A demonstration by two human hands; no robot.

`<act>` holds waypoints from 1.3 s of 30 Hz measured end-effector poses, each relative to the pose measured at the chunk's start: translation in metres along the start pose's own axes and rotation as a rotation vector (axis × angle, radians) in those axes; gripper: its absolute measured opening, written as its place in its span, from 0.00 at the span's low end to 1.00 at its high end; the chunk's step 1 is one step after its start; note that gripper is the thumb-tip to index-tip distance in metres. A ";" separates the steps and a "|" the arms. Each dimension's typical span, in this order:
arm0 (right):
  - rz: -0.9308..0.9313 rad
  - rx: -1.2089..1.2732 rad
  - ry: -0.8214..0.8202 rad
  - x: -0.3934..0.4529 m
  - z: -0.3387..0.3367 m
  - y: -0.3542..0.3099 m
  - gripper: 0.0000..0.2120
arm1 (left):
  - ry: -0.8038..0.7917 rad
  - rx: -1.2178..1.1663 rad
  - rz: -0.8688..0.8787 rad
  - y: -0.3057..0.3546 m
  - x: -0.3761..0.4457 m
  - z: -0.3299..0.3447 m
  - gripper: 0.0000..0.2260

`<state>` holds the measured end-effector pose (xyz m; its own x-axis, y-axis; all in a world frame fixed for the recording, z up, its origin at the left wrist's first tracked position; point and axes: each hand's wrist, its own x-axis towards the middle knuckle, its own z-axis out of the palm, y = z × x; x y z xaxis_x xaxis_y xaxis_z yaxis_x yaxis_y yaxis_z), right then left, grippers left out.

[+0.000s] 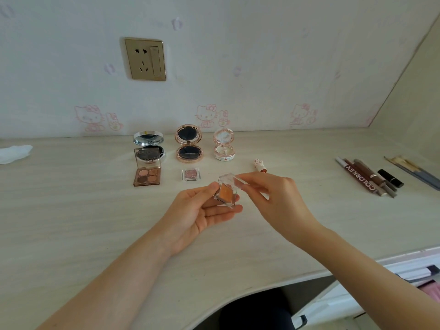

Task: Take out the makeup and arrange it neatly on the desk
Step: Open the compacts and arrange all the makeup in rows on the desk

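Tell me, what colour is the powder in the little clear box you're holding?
Orange, inside the little clear box; the head view shows it best.

- The small clear case in my left hand holds an orange powder pan.
- The desk is pale beige with a faint wood grain.
- Left of that case, the four-pan palette shows peach and brown shades in a brown frame.
- Between them, the little square pan is glittery pink.
- Behind the palette, one compact is silver; the next is rose gold with a black inside; the third is pink and white.
- The wallpaper is white with pink cartoon cats.
- The wall socket is gold.
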<state>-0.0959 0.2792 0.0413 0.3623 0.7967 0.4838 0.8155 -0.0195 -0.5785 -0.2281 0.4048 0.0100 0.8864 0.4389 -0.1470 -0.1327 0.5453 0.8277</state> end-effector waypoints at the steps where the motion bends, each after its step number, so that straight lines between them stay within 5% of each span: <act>1: 0.001 -0.003 0.018 0.001 0.000 0.001 0.08 | 0.010 0.020 0.005 -0.001 0.000 0.000 0.16; 13: 0.100 -0.076 -0.036 0.035 0.006 0.024 0.06 | 0.338 0.310 0.188 -0.001 0.002 0.002 0.07; 19: 0.116 -0.141 -0.082 0.054 0.010 0.042 0.07 | 0.484 0.852 0.385 0.008 0.020 0.003 0.06; 30: 0.093 -0.232 -0.144 0.091 0.023 0.064 0.08 | 0.520 1.498 0.746 -0.002 0.055 0.002 0.05; 39: 0.090 -0.275 -0.191 0.097 0.034 0.066 0.09 | 0.433 1.711 0.617 -0.005 0.056 -0.009 0.09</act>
<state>-0.0221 0.3760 0.0275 0.3687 0.8826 0.2918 0.8846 -0.2367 -0.4018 -0.1813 0.4333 -0.0070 0.6966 0.5471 0.4642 0.4253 -0.8359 0.3470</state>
